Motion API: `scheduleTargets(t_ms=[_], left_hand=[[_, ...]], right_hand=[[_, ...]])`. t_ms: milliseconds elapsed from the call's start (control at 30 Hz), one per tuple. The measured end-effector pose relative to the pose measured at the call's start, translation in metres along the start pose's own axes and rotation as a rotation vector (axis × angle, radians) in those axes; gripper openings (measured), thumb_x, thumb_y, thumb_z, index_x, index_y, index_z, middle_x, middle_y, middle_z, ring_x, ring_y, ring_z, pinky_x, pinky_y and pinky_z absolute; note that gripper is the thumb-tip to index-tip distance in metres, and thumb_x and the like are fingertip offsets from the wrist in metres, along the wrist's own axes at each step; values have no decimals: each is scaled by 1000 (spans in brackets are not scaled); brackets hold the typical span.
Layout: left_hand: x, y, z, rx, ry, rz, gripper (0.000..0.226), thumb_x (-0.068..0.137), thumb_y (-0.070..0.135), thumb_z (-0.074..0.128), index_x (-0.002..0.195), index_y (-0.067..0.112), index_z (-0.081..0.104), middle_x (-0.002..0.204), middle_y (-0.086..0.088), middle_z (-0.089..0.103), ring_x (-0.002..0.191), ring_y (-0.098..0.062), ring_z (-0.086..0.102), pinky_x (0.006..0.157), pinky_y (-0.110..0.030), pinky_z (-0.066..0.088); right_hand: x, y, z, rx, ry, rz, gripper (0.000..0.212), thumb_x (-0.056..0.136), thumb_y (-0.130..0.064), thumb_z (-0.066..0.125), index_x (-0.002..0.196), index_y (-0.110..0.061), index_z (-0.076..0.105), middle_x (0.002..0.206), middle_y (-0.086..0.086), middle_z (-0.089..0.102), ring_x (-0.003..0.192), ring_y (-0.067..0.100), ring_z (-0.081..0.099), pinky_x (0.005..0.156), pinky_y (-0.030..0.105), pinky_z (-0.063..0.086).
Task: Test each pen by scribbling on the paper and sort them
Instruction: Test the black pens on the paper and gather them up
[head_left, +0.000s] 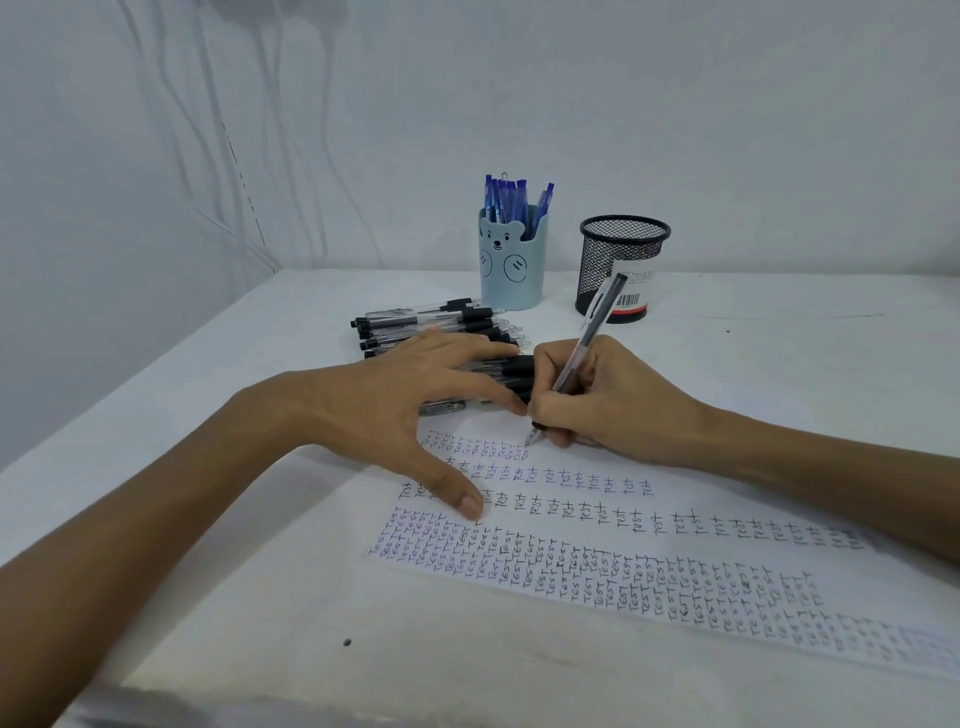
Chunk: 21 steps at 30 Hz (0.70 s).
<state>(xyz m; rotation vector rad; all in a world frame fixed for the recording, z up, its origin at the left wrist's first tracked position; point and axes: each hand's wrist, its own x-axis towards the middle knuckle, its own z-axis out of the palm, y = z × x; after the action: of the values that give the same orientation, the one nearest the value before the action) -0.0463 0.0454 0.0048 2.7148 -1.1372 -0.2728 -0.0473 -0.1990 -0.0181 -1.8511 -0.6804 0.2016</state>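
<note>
Gripping a grey-barrelled pen (582, 358) in a writing hold, the right hand (608, 400) is pressing the tip down at the end of the top row of small "test" words on the paper (571, 525). The fingers are curled closed around the lower barrel, and the upper end of the pen is slanting up and away toward the black mesh cup (623, 270). The left hand (395, 405) is lying spread and flat, holding nothing: its fingers are reaching over the near side of the pile of black pens (431, 325) while the thumb is pressing on the left part of the sheet, pinning it. The sheet is lying at a slant on the white table (260, 597), and rows of handwritten "TEST" are filling most of it, larger toward the near edge. The pile of pens is sitting just behind the sheet, partly hidden under the left fingers, so how far it is extending to the right is hard to tell. Behind the pile, a pale blue bear cup (511, 265) is standing upright with blue pens (511, 200) sticking out of its top. The mesh cup is standing beside it to the right, with a barcode label on its front; its inside is not showing.
</note>
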Motion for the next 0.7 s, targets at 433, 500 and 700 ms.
scheduleTargets(t_ms=[433, 500, 700], left_hand=[[-1, 0, 0, -23, 9, -1, 87, 63, 84, 74, 141, 64, 41, 166, 31, 5, 155, -2, 1, 128, -48, 12], [-1, 0, 0, -25, 12, -1, 86, 64, 82, 75, 141, 63, 42, 166, 30, 7, 155, -2, 3, 128, -48, 13], [-4, -2, -1, -83, 114, 49, 49, 91, 64, 64, 137, 50, 54, 164, 25, 25, 152, 5, 17, 126, -41, 23]], right_hand=[[11, -2, -6, 378, 250, 208, 29, 97, -14, 49, 69, -12, 56, 59, 8, 56, 44, 14, 41, 37, 21, 24], [12, -1, -6, 455, 259, 192, 34, 102, -22, 51, 72, -10, 59, 68, 6, 59, 52, 14, 46, 42, 18, 32], [9, 3, -6, 414, 205, 118, 26, 87, -22, 70, 107, -14, 55, 74, 5, 66, 52, 17, 48, 48, 25, 32]])
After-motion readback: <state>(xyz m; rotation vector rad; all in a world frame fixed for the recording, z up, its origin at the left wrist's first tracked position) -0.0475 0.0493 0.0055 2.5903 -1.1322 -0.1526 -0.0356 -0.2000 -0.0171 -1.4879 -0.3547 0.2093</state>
